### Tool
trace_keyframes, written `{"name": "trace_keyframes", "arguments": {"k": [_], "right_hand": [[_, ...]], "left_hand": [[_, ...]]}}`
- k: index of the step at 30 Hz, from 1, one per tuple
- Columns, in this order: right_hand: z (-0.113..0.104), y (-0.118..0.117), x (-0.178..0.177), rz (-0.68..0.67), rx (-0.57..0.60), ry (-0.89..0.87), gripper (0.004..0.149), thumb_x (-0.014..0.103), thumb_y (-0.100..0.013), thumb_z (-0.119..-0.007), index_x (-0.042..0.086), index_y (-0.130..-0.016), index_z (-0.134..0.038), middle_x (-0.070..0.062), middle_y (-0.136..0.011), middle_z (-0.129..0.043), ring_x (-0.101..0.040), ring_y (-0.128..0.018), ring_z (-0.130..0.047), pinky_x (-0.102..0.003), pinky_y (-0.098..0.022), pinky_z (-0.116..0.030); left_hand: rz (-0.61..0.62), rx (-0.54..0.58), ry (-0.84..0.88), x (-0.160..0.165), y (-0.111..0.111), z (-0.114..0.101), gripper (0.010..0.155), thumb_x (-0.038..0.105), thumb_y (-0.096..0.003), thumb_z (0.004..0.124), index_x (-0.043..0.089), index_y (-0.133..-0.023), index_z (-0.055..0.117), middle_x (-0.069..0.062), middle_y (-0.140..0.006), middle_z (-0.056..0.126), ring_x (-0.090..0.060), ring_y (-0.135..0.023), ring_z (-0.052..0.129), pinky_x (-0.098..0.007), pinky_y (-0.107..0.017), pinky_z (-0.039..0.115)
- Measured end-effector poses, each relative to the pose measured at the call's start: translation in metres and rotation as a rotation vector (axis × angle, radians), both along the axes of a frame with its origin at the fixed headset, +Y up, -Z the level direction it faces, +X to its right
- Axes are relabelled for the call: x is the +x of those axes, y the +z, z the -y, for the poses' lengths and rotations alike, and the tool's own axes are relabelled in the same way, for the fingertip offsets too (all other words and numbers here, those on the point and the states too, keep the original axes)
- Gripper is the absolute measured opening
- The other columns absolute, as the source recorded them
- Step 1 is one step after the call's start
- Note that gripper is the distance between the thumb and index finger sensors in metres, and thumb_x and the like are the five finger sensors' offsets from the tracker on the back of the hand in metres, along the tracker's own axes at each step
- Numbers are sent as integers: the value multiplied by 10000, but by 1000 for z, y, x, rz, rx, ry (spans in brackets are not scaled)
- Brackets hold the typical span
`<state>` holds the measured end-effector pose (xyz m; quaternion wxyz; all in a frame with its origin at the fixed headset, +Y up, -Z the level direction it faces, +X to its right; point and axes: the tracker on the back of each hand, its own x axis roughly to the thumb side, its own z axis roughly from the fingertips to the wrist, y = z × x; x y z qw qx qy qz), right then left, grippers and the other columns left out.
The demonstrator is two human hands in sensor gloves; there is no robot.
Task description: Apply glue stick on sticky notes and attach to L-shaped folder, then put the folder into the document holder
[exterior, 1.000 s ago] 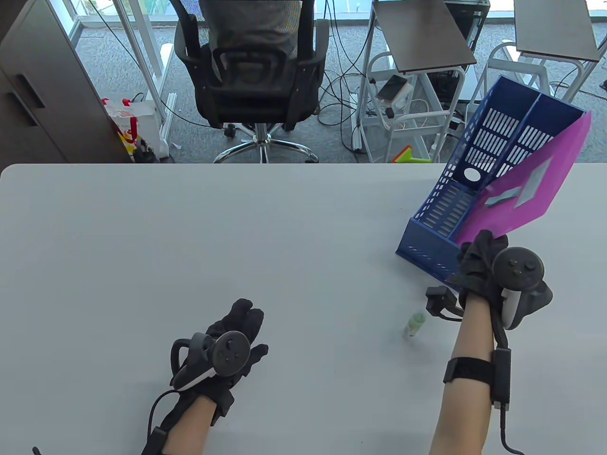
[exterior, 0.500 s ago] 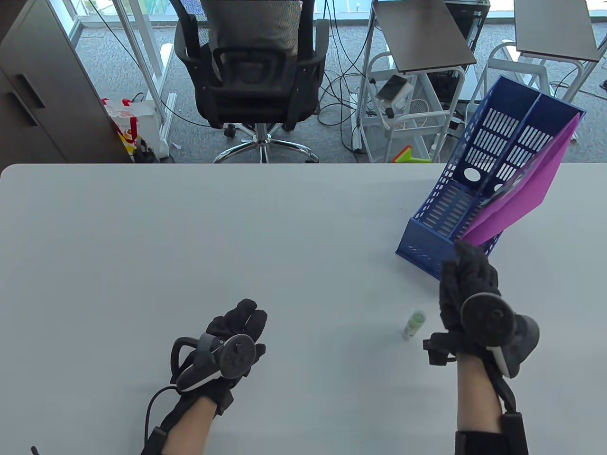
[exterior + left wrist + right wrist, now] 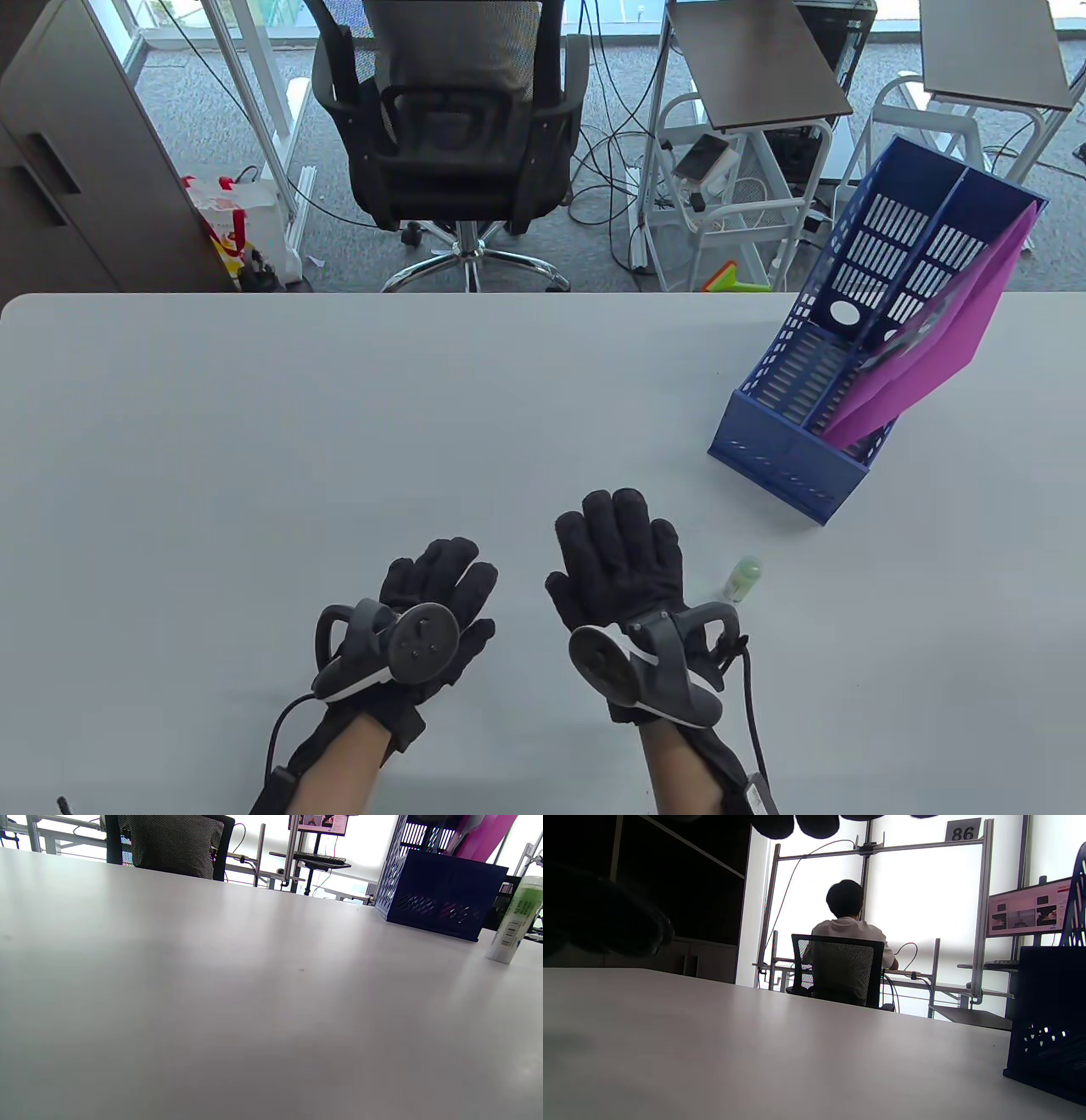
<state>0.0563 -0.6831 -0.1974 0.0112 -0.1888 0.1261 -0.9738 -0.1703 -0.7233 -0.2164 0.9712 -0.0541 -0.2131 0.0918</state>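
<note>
The pink L-shaped folder (image 3: pixel 933 340) stands tilted inside the right-hand compartment of the blue document holder (image 3: pixel 789 458), its upper edge leaning out past the holder's right wall toward 2 o'clock; grey sticky notes (image 3: pixel 912 335) show faintly on its face, though too edge-on to make out clearly. The holder sits on the white counter (image 3: pixel 339 424) at about 2 o'clock from the hands, well apart from both. The glue stick (image 3: pixel 742 580) stands upright on the counter just beside the right hand (image 3: pixel 619 569), at its 3 o'clock, between that hand and the holder; whether glove and stick touch cannot be told. In the left wrist view the glue stick (image 3: pixel 513 921) shows a green-and-white label and stands in front of the dark holder (image 3: pixel 441 899), with the folder's (image 3: pixel 483 836) pink top above. The right hand lies flat on the counter, palm down, fingers straight and spread, holding nothing. The left hand (image 3: pixel 433 603) rests beside it at 9 o'clock, fingers relaxed and apart, also holding nothing; the two hands are near but not touching. Beyond the counter's far edge at 12 o'clock stands a black mesh office chair (image 3: pixel 450 110), with cables on the carpet, a white wire cart (image 3: pixel 730 195) at 1 o'clock, and a dark cabinet (image 3: pixel 76 170) at 10 o'clock. In the right wrist view a seated person (image 3: pixel 848 942) faces away toward a bright window.
</note>
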Motion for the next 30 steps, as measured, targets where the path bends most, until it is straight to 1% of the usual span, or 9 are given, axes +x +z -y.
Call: {"name": "trace_keyframes", "arguments": {"k": [1, 2, 4, 10, 15, 16, 18, 21, 30], "right_hand": [[5, 0, 0, 7, -25, 20, 636, 535, -655, -483, 200, -1184, -379, -115, -1256, -281, -446, -1143, -253, -666, -759, -356], [10, -1, 1, 15, -118, 25, 651, 547, -651, -479, 204, -1190, -357, -105, -1260, -243, -454, -1141, -214, -676, -757, -332], [12, 0, 1, 27, -184, 15, 673, 565, -648, -465, 212, -1200, -311, -108, -1263, -183, -457, -1141, -152, -689, -757, -294], [17, -6, 4, 36, -298, -11, 720, 601, -640, -453, 215, -1212, -248, -117, -1262, -85, -475, -1131, -64, -722, -747, -232], [16, -7, 4, 32, -295, 6, 715, 594, -641, -465, 214, -1212, -264, -119, -1261, -78, -477, -1126, -55, -726, -743, -219], [16, -8, 5, 33, -291, 7, 717, 592, -641, -469, 210, -1213, -269, -122, -1259, -112, -480, -1125, -59, -726, -742, -221], [17, -8, 4, 29, -293, 1, 714, 588, -643, -471, 207, -1213, -272, -122, -1262, -85, -481, -1124, -59, -723, -744, -220], [17, -7, 2, 39, -265, 14, 702, 576, -647, -473, 203, -1211, -285, -126, -1259, -133, -481, -1122, -66, -715, -747, -223], [14, -3, 1, 58, -220, 13, 681, 552, -650, -483, 189, -1202, -317, -140, -1253, -154, -491, -1110, -95, -697, -748, -250]], "left_hand": [[0, -4, 9, -1, 0, 0, 617, 537, -538, 579, 355, -1087, 364, 44, -1216, 200, -240, -1172, 300, -594, -811, 255], [-2, -7, 20, -3, -1, -1, 629, 551, -537, 577, 359, -1091, 349, 50, -1215, 172, -240, -1175, 263, -599, -806, 225], [-5, -6, 21, -4, -1, -2, 658, 575, -530, 573, 366, -1097, 315, 55, -1209, 117, -239, -1174, 192, -605, -794, 168], [-7, -17, 27, -6, 2, -4, 644, 563, -543, 558, 356, -1102, 313, 15, -1197, 85, -285, -1148, 140, -608, -770, 146], [-35, -33, 84, -12, -1, -5, 653, 572, -542, 559, 345, -1105, 318, 11, -1199, 93, -290, -1145, 141, -610, -766, 141], [-36, -34, 83, -12, -1, -5, 655, 574, -541, 558, 344, -1105, 317, 12, -1199, 89, -287, -1145, 137, -610, -765, 137], [-40, -29, 73, -12, -1, -6, 654, 574, -542, 557, 345, -1105, 317, 17, -1198, 89, -280, -1146, 139, -608, -767, 137], [-46, -21, 65, -13, -1, -6, 653, 572, -542, 559, 338, -1106, 328, 15, -1198, 96, -282, -1144, 145, -608, -767, 144], [-61, -42, 37, -16, -1, -3, 647, 567, -542, 561, 328, -1104, 346, 14, -1197, 105, -282, -1142, 155, -607, -769, 156]]}}
